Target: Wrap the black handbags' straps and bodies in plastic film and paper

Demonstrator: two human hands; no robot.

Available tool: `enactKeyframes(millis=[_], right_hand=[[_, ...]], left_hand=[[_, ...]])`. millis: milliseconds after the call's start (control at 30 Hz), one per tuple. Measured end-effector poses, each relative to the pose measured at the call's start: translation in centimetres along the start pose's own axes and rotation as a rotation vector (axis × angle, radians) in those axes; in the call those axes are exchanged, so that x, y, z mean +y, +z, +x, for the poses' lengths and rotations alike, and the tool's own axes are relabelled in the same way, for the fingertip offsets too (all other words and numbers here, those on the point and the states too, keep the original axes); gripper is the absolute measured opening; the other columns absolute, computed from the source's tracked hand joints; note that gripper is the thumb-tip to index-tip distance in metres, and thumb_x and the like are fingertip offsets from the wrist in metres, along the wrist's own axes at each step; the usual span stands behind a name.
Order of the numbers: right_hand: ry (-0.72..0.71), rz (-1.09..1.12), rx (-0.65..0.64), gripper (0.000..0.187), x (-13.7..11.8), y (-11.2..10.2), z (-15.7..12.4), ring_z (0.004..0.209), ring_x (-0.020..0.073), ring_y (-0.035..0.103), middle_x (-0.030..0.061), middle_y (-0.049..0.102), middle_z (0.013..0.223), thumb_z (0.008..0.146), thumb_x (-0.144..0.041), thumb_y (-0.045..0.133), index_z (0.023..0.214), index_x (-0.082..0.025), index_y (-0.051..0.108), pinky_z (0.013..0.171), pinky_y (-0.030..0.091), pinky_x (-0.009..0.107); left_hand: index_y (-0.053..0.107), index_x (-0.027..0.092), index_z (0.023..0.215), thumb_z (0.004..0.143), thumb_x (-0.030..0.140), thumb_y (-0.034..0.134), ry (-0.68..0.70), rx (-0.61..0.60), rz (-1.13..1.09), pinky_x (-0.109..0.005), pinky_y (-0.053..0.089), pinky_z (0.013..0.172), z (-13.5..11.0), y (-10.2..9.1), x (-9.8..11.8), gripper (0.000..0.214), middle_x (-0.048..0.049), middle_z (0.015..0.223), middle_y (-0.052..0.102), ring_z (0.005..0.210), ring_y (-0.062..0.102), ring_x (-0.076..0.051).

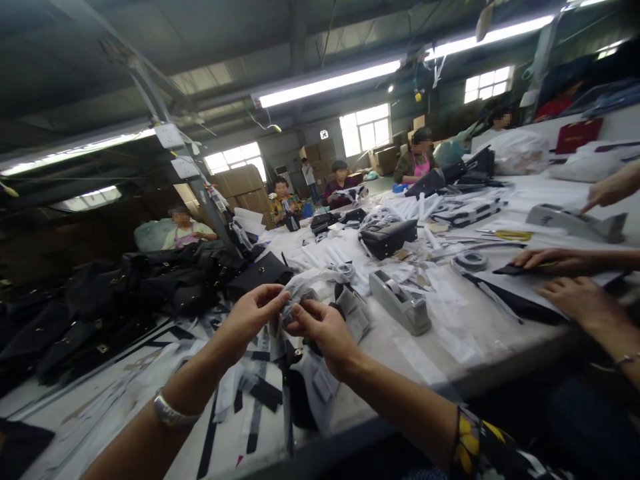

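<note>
My left hand (255, 315) and my right hand (327, 333) meet over the near edge of the worktable, fingers pinched on a crumpled, translucent white wrapping (306, 287). It looks like thin plastic or tissue, wound around a curved strip. Below my hands a black bag (301, 393), partly covered in white sheeting, stands at the table edge. My right forearm hides part of it. A small metal fitting shows just under my fingers. To the right of my right hand sits a grey tape dispenser (400, 303).
Black bags (150, 287) are heaped at left. Black strips and clear film (250, 387) lie nearer. A black bag (387, 238), tape rolls (470, 261) and yellow-handled scissors (513, 235) lie beyond. A co-worker's hands (575, 293) work on black material at right. Several people sit farther back.
</note>
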State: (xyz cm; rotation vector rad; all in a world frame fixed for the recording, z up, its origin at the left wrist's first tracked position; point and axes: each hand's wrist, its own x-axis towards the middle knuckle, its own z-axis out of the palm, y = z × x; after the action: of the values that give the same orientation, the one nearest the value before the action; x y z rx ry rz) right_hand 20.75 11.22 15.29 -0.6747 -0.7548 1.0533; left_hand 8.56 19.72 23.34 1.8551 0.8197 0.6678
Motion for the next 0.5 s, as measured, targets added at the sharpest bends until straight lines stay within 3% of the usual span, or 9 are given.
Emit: enactKeyframes(millis=[100,167,367,500], right_hand=[[-0.037,-0.020,0.045,0.045,0.1,-0.1,0.1,0.068,0.0143,0.068,0.0033,0.069,0.086,0.070,-0.052,0.082,0.092,-0.014,0.074,0.073,0.058,0.029],[-0.065,-0.083,0.034,0.047,0.1,-0.5,0.6,0.067,0.0167,0.069,0.0033,0.069,0.083,0.069,-0.056,0.081,0.091,-0.015,0.073,0.068,0.058,0.030],[-0.413,-0.823,-0.003,0.034,-1.4,-2.9,1.7,0.071,0.0151,0.064,0.0014,0.069,0.073,0.079,-0.052,0.076,0.077,-0.019,0.074,0.070,0.048,0.024],[-0.508,-0.899,-0.026,0.028,-3.3,-6.4,-0.2,0.069,0.0123,0.063,0.0016,0.073,0.084,0.087,-0.048,0.069,0.088,-0.021,0.077,0.068,0.047,0.021]], left_hand=[[0.071,0.014,0.110,0.078,0.060,0.070,-0.120,-0.151,0.035,-0.029,0.048,0.075,-0.1,-0.3,0.4,0.056,-0.0092,0.098,0.074,0.084,0.066,-0.022],[0.072,0.015,0.110,0.077,0.062,0.071,-0.148,-0.176,0.051,-0.027,0.049,0.073,-0.1,-0.4,0.4,0.057,-0.0073,0.094,0.075,0.084,0.066,-0.022],[0.072,0.017,0.103,0.069,0.056,0.081,-0.233,-0.061,-0.077,-0.024,0.051,0.066,-0.3,1.2,0.0,0.052,-0.0007,0.084,0.077,0.078,0.069,-0.021],[0.069,0.021,0.102,0.057,0.055,0.089,-0.281,0.026,-0.227,-0.026,0.055,0.059,-0.6,2.7,-0.6,0.060,0.0018,0.081,0.077,0.066,0.068,-0.019]])
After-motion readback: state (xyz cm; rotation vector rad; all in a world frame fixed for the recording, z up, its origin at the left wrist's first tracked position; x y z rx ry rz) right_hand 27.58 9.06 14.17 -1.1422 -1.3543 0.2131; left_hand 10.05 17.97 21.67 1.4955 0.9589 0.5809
